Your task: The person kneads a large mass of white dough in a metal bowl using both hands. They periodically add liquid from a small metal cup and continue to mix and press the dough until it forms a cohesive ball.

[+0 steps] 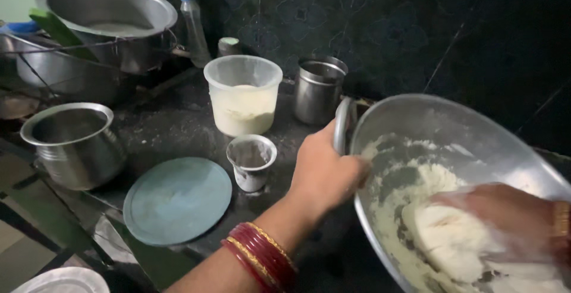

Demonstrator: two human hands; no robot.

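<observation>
Left hand grips the bowl rim — right hand presses dough inside.

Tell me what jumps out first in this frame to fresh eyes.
The big steel bowl at right, where the right hand presses into pale dough while the left hand grips the rim. Then the translucent flour tub at centre back, with a round teal lid lying flat in front.
</observation>
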